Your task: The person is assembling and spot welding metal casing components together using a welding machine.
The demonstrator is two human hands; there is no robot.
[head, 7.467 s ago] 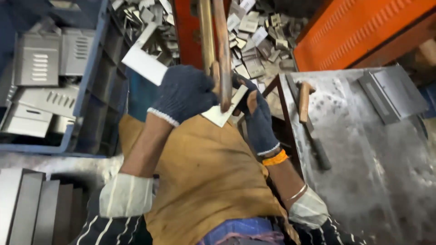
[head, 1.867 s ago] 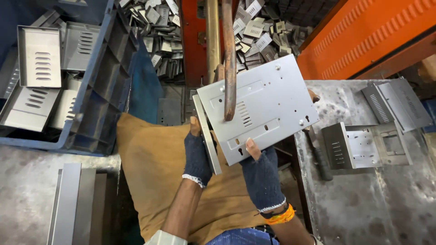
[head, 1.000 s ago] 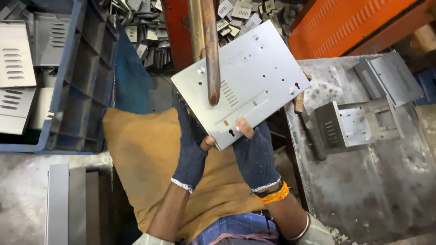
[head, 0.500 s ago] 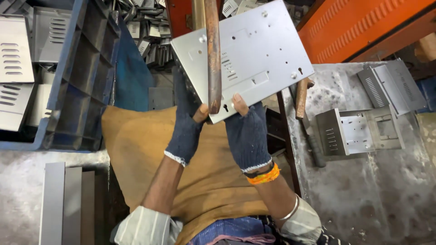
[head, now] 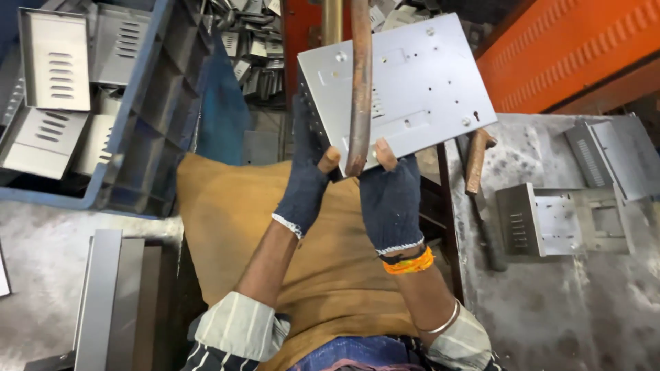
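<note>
Both my hands, in dark knit fingerless gloves, hold a flat grey sheet-metal panel (head: 419, 82) with punched holes and slots. My left hand (head: 306, 182) grips its near left edge, thumb on top. My right hand (head: 390, 199) grips the near edge just to the right. A rusty curved bar (head: 359, 82) hangs down in front of the panel, its tip ending between my two thumbs. The panel is tilted, raised above my lap and a brown apron.
A blue crate (head: 130, 110) at left holds louvered metal panels (head: 55, 62). A hammer (head: 478, 185) and bent metal brackets (head: 564, 220) lie on the grey bench at right. Scrap metal pieces (head: 247, 48) are heaped beyond. An orange machine body (head: 577, 48) stands at upper right.
The panel has been turned from edge-on to flat and lifted farther away from me, under the rusty bar. Both hands have slid along to its near edge.
</note>
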